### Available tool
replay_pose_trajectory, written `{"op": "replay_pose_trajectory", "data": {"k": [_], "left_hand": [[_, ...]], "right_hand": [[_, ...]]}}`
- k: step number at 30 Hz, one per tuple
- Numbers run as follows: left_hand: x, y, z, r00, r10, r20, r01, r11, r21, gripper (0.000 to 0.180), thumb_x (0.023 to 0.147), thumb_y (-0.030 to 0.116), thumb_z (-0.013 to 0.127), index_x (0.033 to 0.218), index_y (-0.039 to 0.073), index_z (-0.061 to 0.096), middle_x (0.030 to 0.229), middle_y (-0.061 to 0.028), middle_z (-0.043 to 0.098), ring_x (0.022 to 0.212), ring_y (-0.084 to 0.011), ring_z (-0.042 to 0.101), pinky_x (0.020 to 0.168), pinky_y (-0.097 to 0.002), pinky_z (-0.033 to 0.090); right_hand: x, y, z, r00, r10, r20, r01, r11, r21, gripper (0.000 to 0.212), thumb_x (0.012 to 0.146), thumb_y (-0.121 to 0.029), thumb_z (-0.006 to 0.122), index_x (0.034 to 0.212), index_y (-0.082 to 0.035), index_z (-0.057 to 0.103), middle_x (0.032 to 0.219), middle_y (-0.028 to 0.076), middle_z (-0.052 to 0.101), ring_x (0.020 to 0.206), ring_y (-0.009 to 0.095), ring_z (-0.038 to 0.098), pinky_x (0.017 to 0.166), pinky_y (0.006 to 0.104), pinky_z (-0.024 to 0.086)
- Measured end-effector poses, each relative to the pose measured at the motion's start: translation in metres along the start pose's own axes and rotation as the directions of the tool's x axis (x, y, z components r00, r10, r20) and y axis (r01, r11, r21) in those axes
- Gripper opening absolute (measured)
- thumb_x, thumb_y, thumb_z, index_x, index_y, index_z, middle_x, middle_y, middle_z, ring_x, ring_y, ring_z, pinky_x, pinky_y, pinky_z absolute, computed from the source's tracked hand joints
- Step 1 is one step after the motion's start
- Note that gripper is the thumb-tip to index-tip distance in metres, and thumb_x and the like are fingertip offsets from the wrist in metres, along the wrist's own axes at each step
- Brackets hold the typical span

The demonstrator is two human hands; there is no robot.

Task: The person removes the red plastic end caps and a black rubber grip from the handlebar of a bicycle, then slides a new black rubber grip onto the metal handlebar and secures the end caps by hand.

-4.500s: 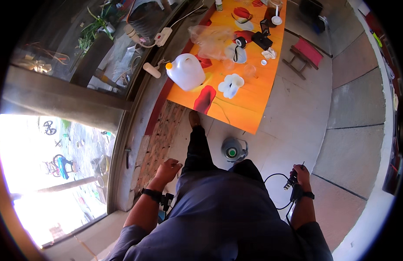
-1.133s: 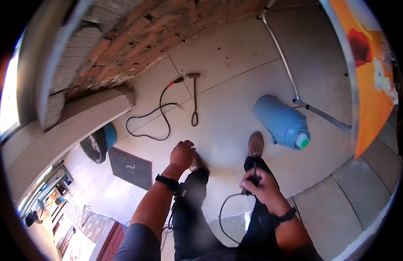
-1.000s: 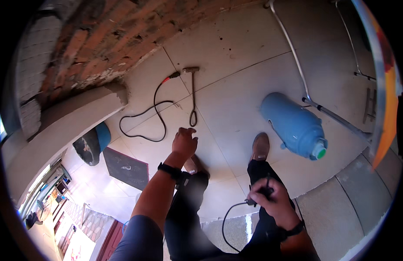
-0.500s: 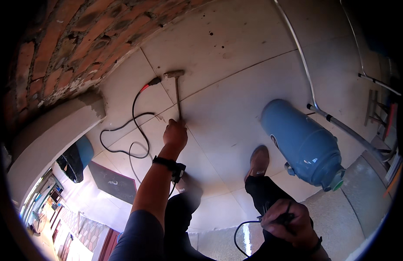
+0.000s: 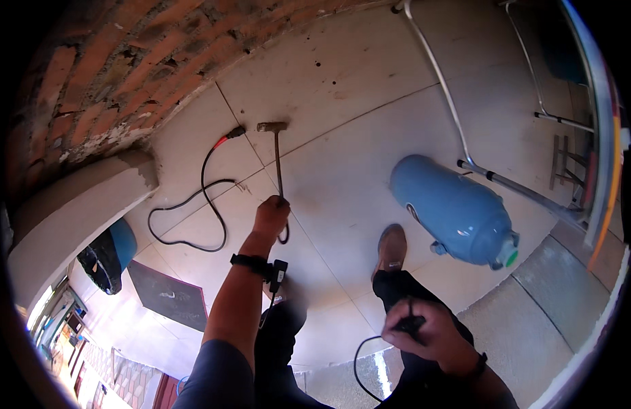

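My left hand [image 5: 270,215] is closed round the lower handle of a long-handled hammer [image 5: 278,160]. The hammer's brownish head points away from me, over the tiled floor; whether it touches the tiles I cannot tell. A short dark curved piece shows just below that fist. Left of the hammer lies a loose black cable [image 5: 208,198] with a red and black end near the hammer's head. Close to my body, my right hand [image 5: 428,330] grips a small black cable end [image 5: 409,326], largely covered by the fingers. Its thin black cable [image 5: 358,361] hangs down in a loop.
A blue water-cooler bottle [image 5: 452,208] with a green cap lies on its side at right, beside bent metal tube legs [image 5: 458,116]. Brick wall [image 5: 90,88] and a pale ledge [image 5: 84,201] stand at left. Below are a dark flat board [image 5: 169,296] and a blue bin [image 5: 122,242] with a black bag.
The whole view has shifted slightly. My left fist sits a little lower with the hammer in it, and the dark curved piece shows below it. My right hand has risen and turned with the cable end.
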State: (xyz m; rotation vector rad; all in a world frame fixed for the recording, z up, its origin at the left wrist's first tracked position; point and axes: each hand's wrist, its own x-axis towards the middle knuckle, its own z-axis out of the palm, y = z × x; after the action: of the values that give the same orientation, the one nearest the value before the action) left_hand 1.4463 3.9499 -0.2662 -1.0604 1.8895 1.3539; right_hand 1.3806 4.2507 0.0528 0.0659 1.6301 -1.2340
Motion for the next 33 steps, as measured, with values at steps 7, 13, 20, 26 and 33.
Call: {"op": "replay_pose_trajectory", "data": {"k": [7,13,20,26,33], "left_hand": [[-0.133,0.08,-0.063,0.988,-0.105,0.111,0.13,0.959,-0.25,0.018,0.09,0.017,0.058,0.096,0.001,0.066,0.069,-0.0019,0.056,0.06,-0.0113,0.05,0.054,-0.0271,0.04],[-0.328,0.107,-0.149,0.995,0.097,0.001,-0.091,0.942,-0.324,0.012,0.088,0.008,0.056,0.094,0.001,0.064,0.075,-0.0023,0.06,0.068,-0.0093,0.056,0.063,-0.0265,0.048],[-0.606,0.018,-0.149,0.957,0.115,-0.267,-0.185,0.949,-0.256,0.012,0.088,0.008,0.059,0.098,0.003,0.066,0.082,-0.0062,0.066,0.076,-0.0169,0.063,0.071,-0.0319,0.053],[-0.758,-0.064,-0.09,0.832,-0.321,-0.453,0.186,0.93,-0.317,0.017,0.085,0.015,0.061,0.096,0.006,0.069,0.079,-0.0141,0.069,0.074,-0.028,0.067,0.07,-0.0394,0.054],[-0.825,-0.128,-0.016,0.618,-0.676,-0.4,0.299,0.674,-0.676,0.023,0.085,0.023,0.06,0.097,0.009,0.072,0.093,-0.0189,0.072,0.092,-0.0376,0.069,0.083,-0.0449,0.054]], "right_hand": [[-0.028,0.016,0.05,0.989,0.097,-0.115,-0.096,0.995,0.01,0.017,0.086,-0.014,0.077,0.094,-0.003,0.068,0.086,0.004,0.07,0.079,0.013,0.066,0.075,0.0273,0.053],[-0.077,-0.067,0.07,0.985,-0.147,-0.091,0.134,0.982,-0.135,0.018,0.086,-0.015,0.076,0.093,-0.002,0.068,0.083,0.005,0.07,0.076,0.012,0.064,0.073,0.0285,0.053],[-0.129,-0.195,0.102,0.965,-0.237,0.11,0.261,0.9,-0.349,0.016,0.082,-0.013,0.078,0.089,-0.003,0.067,0.079,0.004,0.068,0.076,0.011,0.064,0.071,0.0276,0.053],[-0.126,-0.25,0.165,0.914,-0.227,0.336,0.393,0.704,-0.592,0.017,0.082,-0.01,0.078,0.088,-0.002,0.064,0.076,0.003,0.067,0.071,0.01,0.063,0.067,0.0264,0.052],[-0.131,-0.305,0.324,0.826,-0.114,0.552,0.528,0.498,-0.688,0.015,0.083,-0.011,0.077,0.087,-0.004,0.064,0.074,0.002,0.067,0.069,0.009,0.063,0.065,0.0249,0.051]]}}
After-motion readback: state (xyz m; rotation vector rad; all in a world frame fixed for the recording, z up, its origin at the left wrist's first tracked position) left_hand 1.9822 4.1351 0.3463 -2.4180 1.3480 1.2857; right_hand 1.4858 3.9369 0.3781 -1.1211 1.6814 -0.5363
